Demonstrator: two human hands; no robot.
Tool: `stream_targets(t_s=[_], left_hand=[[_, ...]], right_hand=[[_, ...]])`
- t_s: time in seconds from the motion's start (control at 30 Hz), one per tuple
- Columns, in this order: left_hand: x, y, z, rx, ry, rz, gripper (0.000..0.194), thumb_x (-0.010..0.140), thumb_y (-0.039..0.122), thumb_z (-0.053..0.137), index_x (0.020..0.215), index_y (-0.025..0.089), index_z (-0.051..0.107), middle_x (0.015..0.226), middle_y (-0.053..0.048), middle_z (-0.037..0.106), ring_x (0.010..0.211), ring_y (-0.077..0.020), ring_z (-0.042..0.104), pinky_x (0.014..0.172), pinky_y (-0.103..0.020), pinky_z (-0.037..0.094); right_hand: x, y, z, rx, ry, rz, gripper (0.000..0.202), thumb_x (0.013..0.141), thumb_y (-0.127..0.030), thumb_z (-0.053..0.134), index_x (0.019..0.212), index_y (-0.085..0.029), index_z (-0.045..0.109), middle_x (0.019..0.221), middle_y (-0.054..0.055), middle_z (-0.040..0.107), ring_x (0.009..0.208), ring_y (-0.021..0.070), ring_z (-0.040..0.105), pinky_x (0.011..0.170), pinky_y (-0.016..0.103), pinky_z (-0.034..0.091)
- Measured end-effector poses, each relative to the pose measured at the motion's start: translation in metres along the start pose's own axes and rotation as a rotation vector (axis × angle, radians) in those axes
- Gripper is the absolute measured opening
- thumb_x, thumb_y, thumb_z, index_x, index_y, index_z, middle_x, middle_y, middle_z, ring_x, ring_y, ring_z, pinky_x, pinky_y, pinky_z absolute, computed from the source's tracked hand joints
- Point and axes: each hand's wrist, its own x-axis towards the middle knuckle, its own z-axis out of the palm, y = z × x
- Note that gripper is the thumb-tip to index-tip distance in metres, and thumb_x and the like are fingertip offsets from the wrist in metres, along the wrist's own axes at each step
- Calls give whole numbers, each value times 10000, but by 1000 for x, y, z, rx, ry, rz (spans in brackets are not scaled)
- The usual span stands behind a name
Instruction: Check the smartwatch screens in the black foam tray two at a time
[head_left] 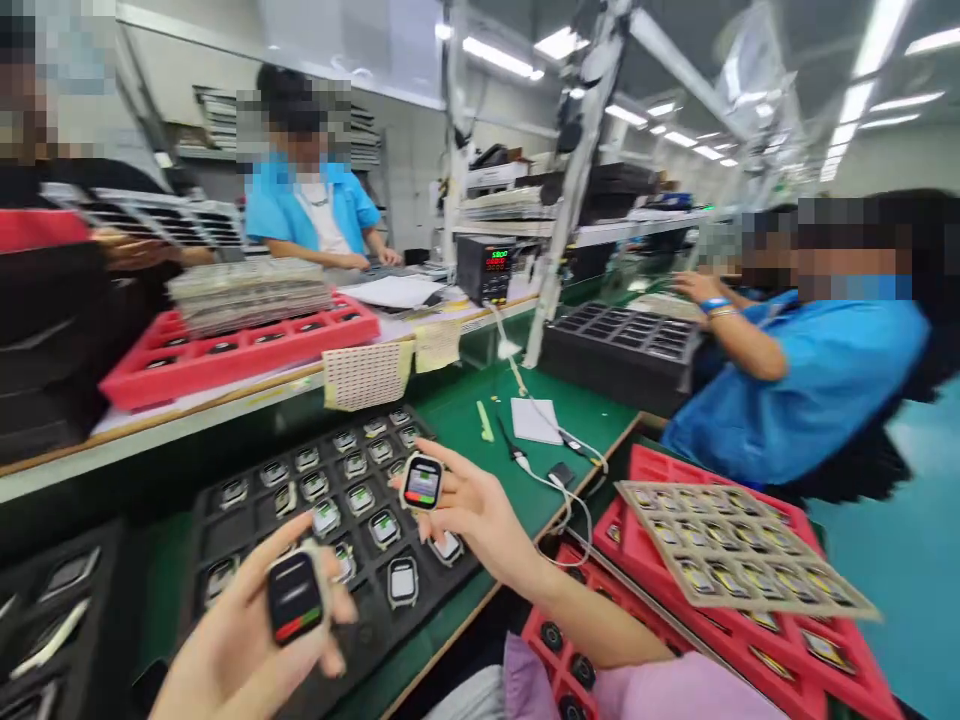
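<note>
My left hand [232,635] grips a smartwatch body [295,597] without a strap, its screen dark with a red and green strip along the bottom. In my right hand [480,510] is another smartwatch body [422,482], pinched at its edges, its lit screen showing red and green at the bottom. Beneath both hands lies a black foam tray [300,535] with rows of similar watch bodies in its slots. Several of those, such as the watch [403,580] near the front, have lit screens. The fingers of my left hand partly cover the tray's front left.
To the right, a beige tray of parts [739,550] rests on red trays [652,465]. Cables [540,470] and a white pad [535,420] lie on the green bench. A power supply [484,270] stands on the shelf. Co-workers [810,370] sit right and across [307,200].
</note>
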Motion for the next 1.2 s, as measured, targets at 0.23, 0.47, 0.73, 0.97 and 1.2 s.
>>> stream_targets(t_s=[0.23,0.47,0.73,0.97,1.2], left_hand=[[29,-16,7,-47,-32,106,553,792,254,699,1297,209,478,938,-79,617,745,-188,605,569,-265,538],[34,-21,-6,-130,-219,90,581,804,163,635,1347,252,447,1056,-102,605,901,-233,598,700,-333,550],[37,-21,-3,-113,-190,184,460,905,254,569,1349,243,447,1027,-102,590,840,-203,606,656,-309,563],[39,-19,-6,-98,-137,239,457,904,258,561,1346,238,446,986,-89,597,815,-201,610,609,-285,556],[32,-18,-4,-123,-182,212,681,788,240,709,1391,278,394,1087,-100,585,896,-223,602,702,-310,543]], right_hand=[[9,9,9,-48,-8,90,616,806,-175,675,1373,-183,436,1079,129,664,622,127,595,503,214,436],[16,20,13,-240,136,94,418,839,-355,686,1195,-167,570,824,71,688,456,102,491,416,215,381],[19,22,13,-250,76,107,430,881,-389,632,1245,-173,559,884,87,694,492,114,541,419,212,420],[13,22,10,-181,-46,110,546,850,-266,672,1352,-197,467,1043,126,672,591,150,597,485,248,476],[9,18,18,-226,11,144,596,826,-267,714,1360,-194,458,1014,111,681,600,137,609,481,222,476]])
